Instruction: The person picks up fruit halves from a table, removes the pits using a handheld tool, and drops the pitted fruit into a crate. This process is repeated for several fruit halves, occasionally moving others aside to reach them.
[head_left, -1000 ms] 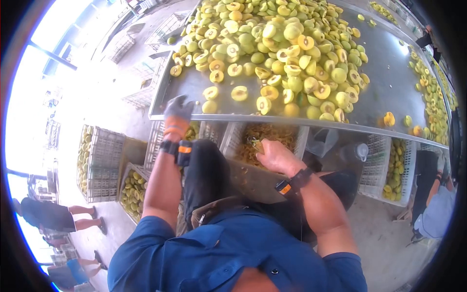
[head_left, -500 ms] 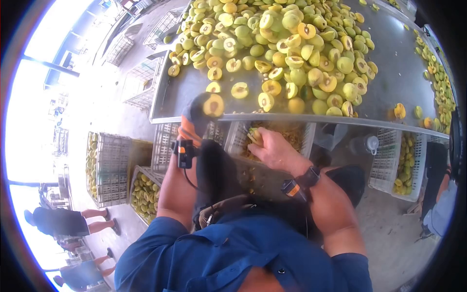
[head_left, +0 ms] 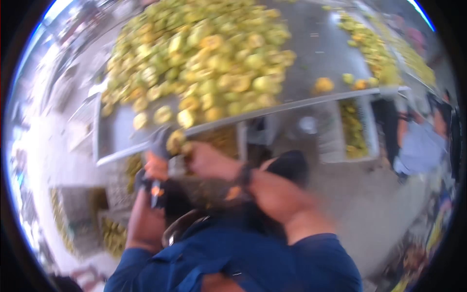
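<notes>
My left hand (head_left: 159, 148), in a dark glove with orange at the wrist, grips a halved yellow-green stone fruit (head_left: 175, 142) just in front of the metal table edge. My right hand (head_left: 206, 159), bare and smeared by motion, is close to the right of that fruit. Its fingers look curled; what they hold is too blurred to name. Behind both hands, a large heap of halved stone fruit (head_left: 204, 63) lies on the metal table (head_left: 311, 53), with several halves spread near its front edge.
A crate (head_left: 224, 141) stands under the table edge, partly hidden by my right hand. Another crate of fruit (head_left: 354, 129) is at right, beside a person in a light-blue top (head_left: 422, 148). More fruit crates (head_left: 114, 236) stand at lower left. Fruit lines the table's far right (head_left: 369, 53).
The view has swung, so the table looks tilted and further left. My right hand has come from over the crate to beside the fruit in my left hand.
</notes>
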Motion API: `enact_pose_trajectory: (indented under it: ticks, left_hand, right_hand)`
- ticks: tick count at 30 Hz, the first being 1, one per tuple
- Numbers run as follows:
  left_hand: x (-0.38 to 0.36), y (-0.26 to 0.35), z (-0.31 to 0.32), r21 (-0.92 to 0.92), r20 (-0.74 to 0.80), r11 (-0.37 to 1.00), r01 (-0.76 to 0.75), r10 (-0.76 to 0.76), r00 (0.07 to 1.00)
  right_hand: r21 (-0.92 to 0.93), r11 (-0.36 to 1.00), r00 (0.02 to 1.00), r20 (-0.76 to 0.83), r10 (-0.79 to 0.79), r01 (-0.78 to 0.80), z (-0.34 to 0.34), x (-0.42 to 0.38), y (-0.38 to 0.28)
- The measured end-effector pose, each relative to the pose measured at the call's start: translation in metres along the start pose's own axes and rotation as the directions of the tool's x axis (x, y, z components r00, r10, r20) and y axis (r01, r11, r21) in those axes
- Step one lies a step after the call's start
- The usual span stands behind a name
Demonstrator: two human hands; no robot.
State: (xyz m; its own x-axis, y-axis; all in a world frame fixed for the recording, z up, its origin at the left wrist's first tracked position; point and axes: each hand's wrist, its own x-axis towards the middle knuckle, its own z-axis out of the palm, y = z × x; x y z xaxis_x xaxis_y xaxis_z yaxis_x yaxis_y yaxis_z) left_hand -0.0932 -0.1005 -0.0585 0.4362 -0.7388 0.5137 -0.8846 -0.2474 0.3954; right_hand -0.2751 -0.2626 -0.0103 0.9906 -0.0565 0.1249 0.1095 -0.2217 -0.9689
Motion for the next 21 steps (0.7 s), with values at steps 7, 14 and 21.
enact_pose_trajectory:
  ticks: [7,14,21]
  left_hand:
    - [-0.002,0.022,0.019,-0.413,-0.056,0.866,0.281,-0.332,0.942]
    - [-0.007,0.020,0.037,-0.075,-0.153,0.930,0.361,-0.368,0.917]
    - [0.010,0.030,0.026,-0.297,-0.143,0.898,0.326,-0.379,0.914]
  right_hand:
    - [0.006,0.990,0.983,-0.112,0.144,-0.144,0.018,0.007,0.032]
    - [0.120,0.981,0.987,0.073,0.144,-0.152,0.017,0.006,0.020]
    - [0.292,0.913,0.942,0.259,0.212,-0.286,0.015,0.010,0.031]
